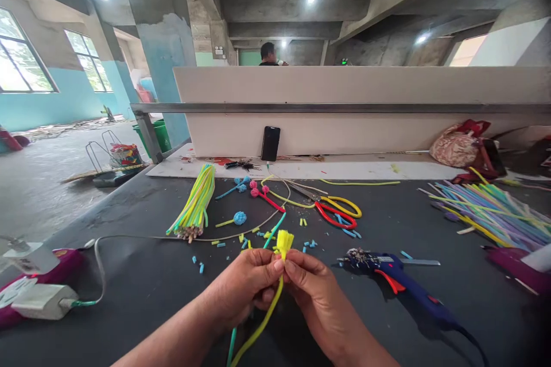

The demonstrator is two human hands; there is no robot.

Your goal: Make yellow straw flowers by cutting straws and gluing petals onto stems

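At the middle of the black table, my left hand (258,278) and my right hand (310,284) meet with fingertips pinched together. Between them is a tuft of short yellow pipe cleaner pieces (284,241), standing upright. A long yellow pipe cleaner (262,324) runs down from the fingers toward me. Passing behind my left hand is a teal pipe cleaner (274,230); whether that hand touches it I cannot tell. Short cut bits (201,268) lie scattered around. Beyond are a blue pom-pom ball on a stem (240,218) and pink balls on a red stem (267,195).
Scissors (338,209) with red and yellow handles lie beyond my hands. To the right are a blue glue gun (396,275) and a pipe cleaner pile (495,212). A pipe cleaner bundle (196,200), cable and chargers (43,301) are left. A phone (271,143) leans on the partition.
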